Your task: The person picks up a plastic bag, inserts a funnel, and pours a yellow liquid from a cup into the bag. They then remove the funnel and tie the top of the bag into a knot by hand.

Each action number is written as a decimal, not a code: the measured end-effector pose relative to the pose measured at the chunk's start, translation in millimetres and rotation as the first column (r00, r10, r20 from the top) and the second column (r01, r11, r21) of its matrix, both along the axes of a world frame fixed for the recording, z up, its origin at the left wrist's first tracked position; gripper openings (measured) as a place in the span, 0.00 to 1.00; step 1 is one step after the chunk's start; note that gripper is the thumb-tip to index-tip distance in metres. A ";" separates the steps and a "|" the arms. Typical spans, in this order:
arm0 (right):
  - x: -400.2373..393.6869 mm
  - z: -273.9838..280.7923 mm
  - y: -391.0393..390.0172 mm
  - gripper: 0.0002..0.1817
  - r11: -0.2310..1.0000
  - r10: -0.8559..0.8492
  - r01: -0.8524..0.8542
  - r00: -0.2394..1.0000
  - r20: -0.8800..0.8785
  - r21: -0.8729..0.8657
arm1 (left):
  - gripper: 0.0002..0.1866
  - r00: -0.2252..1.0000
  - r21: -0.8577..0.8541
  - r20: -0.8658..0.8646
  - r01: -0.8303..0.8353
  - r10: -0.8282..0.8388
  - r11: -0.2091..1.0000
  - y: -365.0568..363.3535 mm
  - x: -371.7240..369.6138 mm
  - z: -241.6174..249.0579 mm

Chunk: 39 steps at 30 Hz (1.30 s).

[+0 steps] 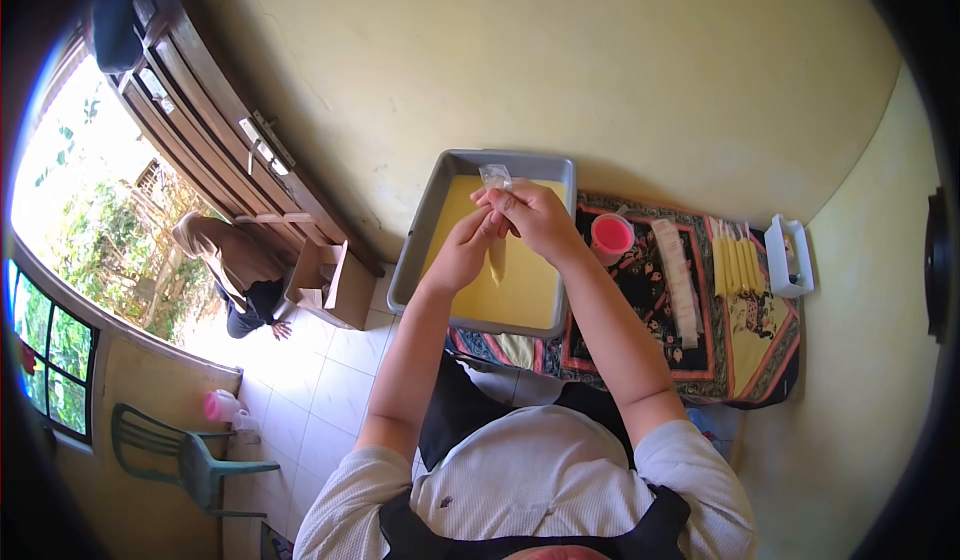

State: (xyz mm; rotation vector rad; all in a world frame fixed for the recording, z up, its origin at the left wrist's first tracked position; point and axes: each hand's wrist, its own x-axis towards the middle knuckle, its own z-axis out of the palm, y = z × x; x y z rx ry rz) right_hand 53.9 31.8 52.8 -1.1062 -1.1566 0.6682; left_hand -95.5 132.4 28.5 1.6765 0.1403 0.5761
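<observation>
A narrow clear plastic bag (497,263) hangs with pale yellow liquid in its lower end. My left hand (463,248) and my right hand (536,220) meet around its upper part, both with closed fingers. The bag's clear top sticks up beyond my fingers. Right below lies a grey rectangular tub (398,278), holding a wide pool of yellow liquid (520,305). Exactly how each finger grips the plastic is hidden.
On the patterned cloth (640,362) to the right are a pink cup (612,234), a pale strip of flat plastic (678,285), several filled yellow tubes (738,263) and a white basket (790,260). Leftward are a cardboard box (335,285), a seated person (235,260), a green chair (195,465) and an open door (215,110).
</observation>
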 end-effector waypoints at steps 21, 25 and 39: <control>0.2 21.4 -8.1 0.20 0.987 -0.164 0.158 0.954 -0.249 -0.040 | 0.22 0.998 -0.012 -0.004 0.056 -0.056 0.998 -23.3 6.3 8.0; 2.4 16.2 -12.1 0.22 0.991 -0.121 0.101 0.955 -0.271 -0.087 | 0.22 0.998 0.016 0.017 0.067 -0.068 0.998 -20.1 5.2 -2.3; 3.9 6.7 -18.9 0.22 0.996 0.070 -0.080 0.984 -0.166 -0.049 | 0.21 1.000 0.041 0.024 0.015 -0.016 0.999 -14.0 -10.4 1.9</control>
